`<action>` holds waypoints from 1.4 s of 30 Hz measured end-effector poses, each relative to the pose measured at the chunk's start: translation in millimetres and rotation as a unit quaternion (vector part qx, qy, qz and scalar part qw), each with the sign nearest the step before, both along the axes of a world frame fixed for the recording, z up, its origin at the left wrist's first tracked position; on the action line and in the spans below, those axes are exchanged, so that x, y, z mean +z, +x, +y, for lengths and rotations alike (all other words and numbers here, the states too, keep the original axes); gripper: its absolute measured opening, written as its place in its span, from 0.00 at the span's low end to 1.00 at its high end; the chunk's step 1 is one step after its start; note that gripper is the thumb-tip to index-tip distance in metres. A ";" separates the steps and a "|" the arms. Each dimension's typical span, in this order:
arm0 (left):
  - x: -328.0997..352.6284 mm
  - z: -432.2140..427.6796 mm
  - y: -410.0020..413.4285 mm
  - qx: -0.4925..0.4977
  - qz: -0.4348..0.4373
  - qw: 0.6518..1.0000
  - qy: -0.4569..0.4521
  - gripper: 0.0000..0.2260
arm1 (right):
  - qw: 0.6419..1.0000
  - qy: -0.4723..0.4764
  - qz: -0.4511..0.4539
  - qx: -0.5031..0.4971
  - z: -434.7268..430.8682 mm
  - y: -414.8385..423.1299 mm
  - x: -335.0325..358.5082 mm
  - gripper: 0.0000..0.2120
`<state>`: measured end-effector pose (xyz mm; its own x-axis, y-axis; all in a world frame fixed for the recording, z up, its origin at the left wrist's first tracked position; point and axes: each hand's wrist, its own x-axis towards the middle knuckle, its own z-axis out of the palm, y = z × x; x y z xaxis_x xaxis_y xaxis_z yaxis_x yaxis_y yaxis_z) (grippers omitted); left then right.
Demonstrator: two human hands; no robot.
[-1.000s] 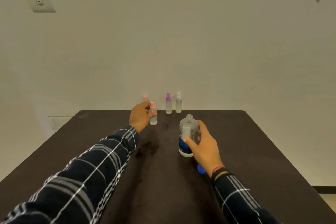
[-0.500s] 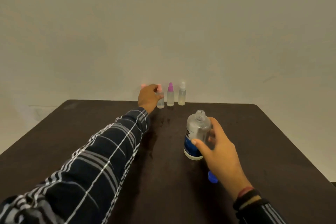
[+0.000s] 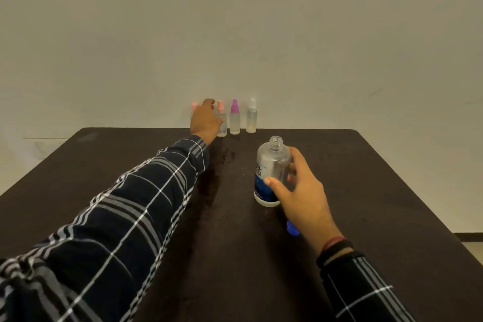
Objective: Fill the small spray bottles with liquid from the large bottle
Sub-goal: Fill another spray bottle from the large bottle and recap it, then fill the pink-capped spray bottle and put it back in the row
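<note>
Several small spray bottles stand in a row at the table's far edge: one with a purple cap (image 3: pixel 234 117), one with a white cap (image 3: pixel 252 116), and a pink-capped one (image 3: pixel 222 125) that my left hand (image 3: pixel 205 121) grips from the left. Another pink cap (image 3: pixel 194 105) shows behind that hand; its bottle is hidden. The large clear bottle (image 3: pixel 270 167) with a blue label stands upright and uncapped right of centre. My right hand (image 3: pixel 300 191) is wrapped around its right side. Its blue cap (image 3: pixel 292 227) lies on the table under my right wrist.
The dark brown table (image 3: pixel 104 165) ends at a plain wall just behind the row of bottles. A darker wet-looking streak (image 3: pixel 217 165) runs down the middle of the table between my arms.
My left hand has carried the pink-capped bottle from mid-table to the far row beside the purple-capped one. The right hand has stayed on the large bottle. The head has moved closer.
</note>
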<state>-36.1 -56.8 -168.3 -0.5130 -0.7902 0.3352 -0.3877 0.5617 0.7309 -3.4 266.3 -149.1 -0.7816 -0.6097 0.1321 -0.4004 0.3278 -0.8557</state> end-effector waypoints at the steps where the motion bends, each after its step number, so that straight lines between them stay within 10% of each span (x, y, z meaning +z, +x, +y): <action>1: 0.0 1.0 2.0 0.001 0.001 1.000 0.002 0.27 | 1.000 0.000 -0.001 0.001 0.1 1.4 1.2 0.32; 10: -10.9 5.2 11.0 -0.051 -0.071 0.996 -0.022 0.26 | 1.000 -0.002 -0.012 0.002 1.2 5.6 5.8 0.32; 20: -14.4 -14.9 32.7 0.135 0.037 0.990 -0.030 0.16 | 1.000 -0.004 -0.003 0.005 -0.5 2.0 0.4 0.32; 27: -12.7 -38.5 24.7 0.064 0.014 0.994 0.091 0.28 | 1.000 0.007 0.005 0.001 -4.0 0.2 -2.3 0.32; 42: -2.7 2.0 70.5 0.030 -0.001 0.997 0.067 0.16 | 1.000 0.003 0.012 0.004 -2.4 1.1 -3.8 0.32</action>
